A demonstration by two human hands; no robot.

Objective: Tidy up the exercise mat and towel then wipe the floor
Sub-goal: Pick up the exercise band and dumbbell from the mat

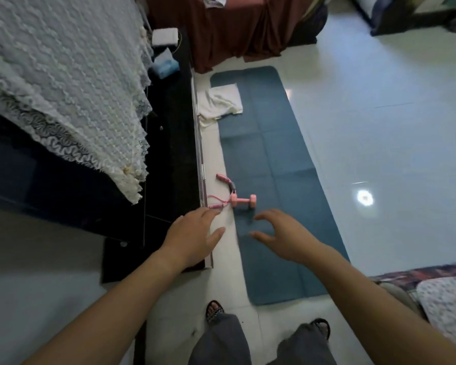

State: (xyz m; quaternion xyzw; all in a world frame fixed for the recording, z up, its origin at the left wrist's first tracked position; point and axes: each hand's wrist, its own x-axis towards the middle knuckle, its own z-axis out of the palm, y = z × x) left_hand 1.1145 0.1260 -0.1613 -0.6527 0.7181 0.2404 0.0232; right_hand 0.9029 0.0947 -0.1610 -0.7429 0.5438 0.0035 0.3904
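A blue exercise mat (274, 159) lies flat on the glossy white floor (379, 127), running away from my feet. A crumpled white towel (220, 102) sits on its far left corner, partly on the floor. A small pink dumbbell (244, 202) rests at the mat's left edge, tangled with a pink skipping rope (223, 192). My left hand (195, 235) hovers with fingers spread just short of the rope's handle. My right hand (282, 233) hangs over the mat below the dumbbell, fingers loosely curved and holding nothing.
A black glass-topped low cabinet (169, 154) with a white lace cover (63, 88) runs along the left. A maroon-draped piece of furniture (234, 30) stands beyond the mat. Patterned bedding (445, 299) lies at the lower right. My sandalled feet (215, 310) stand at the mat's near end.
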